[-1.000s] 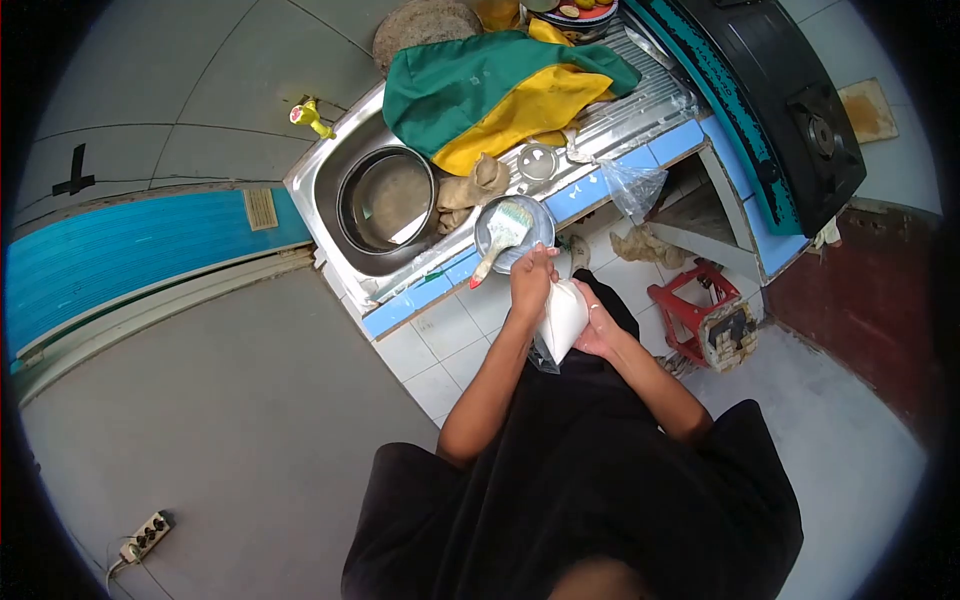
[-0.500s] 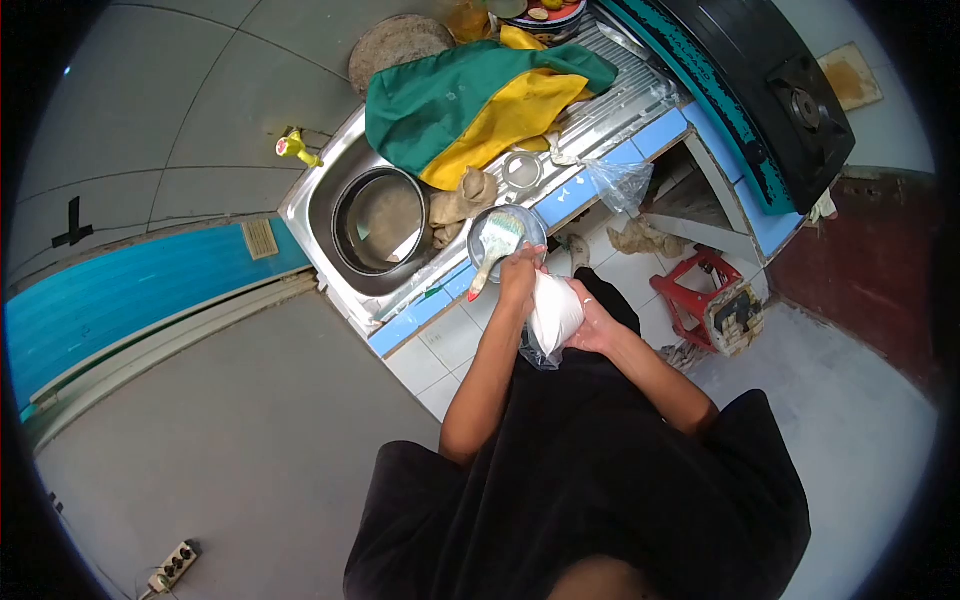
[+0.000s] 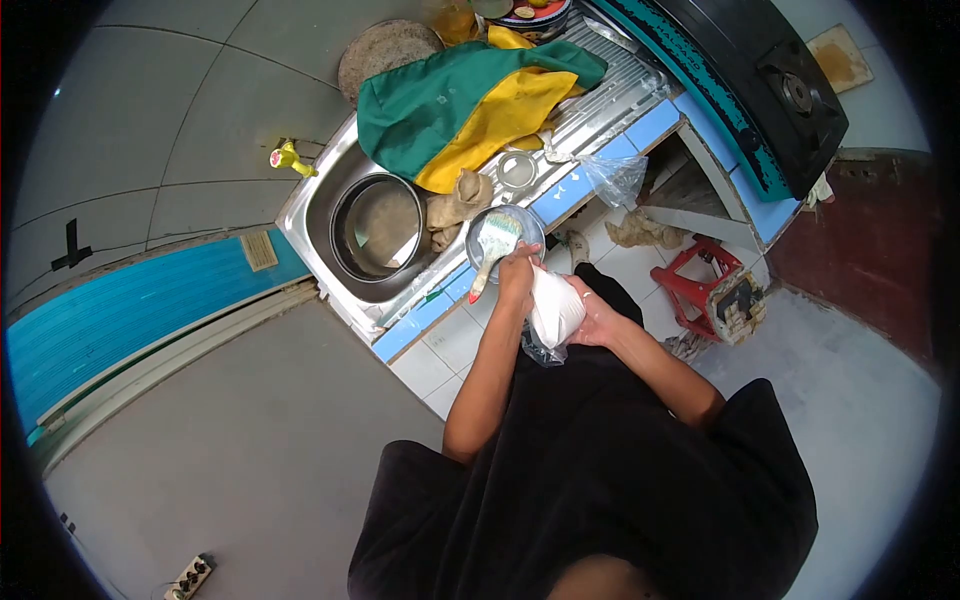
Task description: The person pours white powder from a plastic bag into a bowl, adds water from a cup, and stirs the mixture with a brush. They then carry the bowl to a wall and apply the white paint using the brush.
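Observation:
A plastic bag of white stuff [image 3: 556, 310] is between my two hands, in front of my black shirt. My left hand [image 3: 517, 277] is closed at its upper end, beside the rim of a round metal bowl [image 3: 533, 228]. From the right, my right hand [image 3: 597, 314] wraps round the bag's side. A wide brush [image 3: 497, 236] rests across the bowl, its red-tipped handle sticking out over the rim near my left wrist. Whether the bag's upper end is open is hidden by my fingers. Clear plastic [image 3: 543, 352] hangs below the bag.
Left of the bowl, a dark round pan [image 3: 337, 225] with water sits in the steel sink [image 3: 322, 190]. A green and yellow cloth [image 3: 440, 110], a brown rag [image 3: 462, 200] and a small round dish [image 3: 516, 171] lie behind. A stove [image 3: 770, 90] and red stool [image 3: 690, 290] are right.
The camera view has shifted slightly. Both hands keep their hold on the bag beside the bowl, with little visible movement.

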### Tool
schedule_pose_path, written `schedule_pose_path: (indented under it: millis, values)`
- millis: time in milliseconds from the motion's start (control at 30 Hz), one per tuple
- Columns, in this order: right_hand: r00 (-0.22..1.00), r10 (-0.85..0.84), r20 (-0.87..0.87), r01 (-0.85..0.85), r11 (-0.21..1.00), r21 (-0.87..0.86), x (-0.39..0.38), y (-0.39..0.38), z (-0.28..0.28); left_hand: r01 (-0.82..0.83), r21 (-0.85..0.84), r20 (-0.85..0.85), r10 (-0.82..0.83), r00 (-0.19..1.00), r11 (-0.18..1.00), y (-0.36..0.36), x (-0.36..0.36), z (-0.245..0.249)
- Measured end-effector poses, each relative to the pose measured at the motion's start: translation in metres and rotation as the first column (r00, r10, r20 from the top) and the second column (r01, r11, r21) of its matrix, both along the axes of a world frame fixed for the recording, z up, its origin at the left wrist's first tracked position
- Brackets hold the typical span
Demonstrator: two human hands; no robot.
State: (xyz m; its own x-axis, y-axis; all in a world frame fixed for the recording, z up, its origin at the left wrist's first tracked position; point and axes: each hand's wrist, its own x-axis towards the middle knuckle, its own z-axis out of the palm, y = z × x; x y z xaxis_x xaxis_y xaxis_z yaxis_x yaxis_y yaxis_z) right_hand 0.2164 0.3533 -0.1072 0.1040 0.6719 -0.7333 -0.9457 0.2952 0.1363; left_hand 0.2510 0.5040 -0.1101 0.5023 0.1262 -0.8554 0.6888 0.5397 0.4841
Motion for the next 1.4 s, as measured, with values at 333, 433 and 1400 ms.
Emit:
schedule_pose_path:
  millis: [333,433,1400]
  values:
    - [1.0,-0.01,-0.005,0.01,0.999,-0.04,-0.003,0.002,-0.001,0.04,0.021,0.002,-0.04,0.999,0.999,0.001,-0.002,-0.006]
    - [1.0,-0.015,-0.011,0.014,0.999,-0.035,-0.003,0.001,-0.001,0.051,0.029,-0.01,-0.051,0.999,0.998,0.001,-0.002,-0.008]
    - [1.0,0.021,0.01,-0.02,0.996,-0.09,-0.007,0.002,0.015,0.135,-0.001,-0.049,-0.135,0.99,0.991,0.001,-0.002,-0.012]
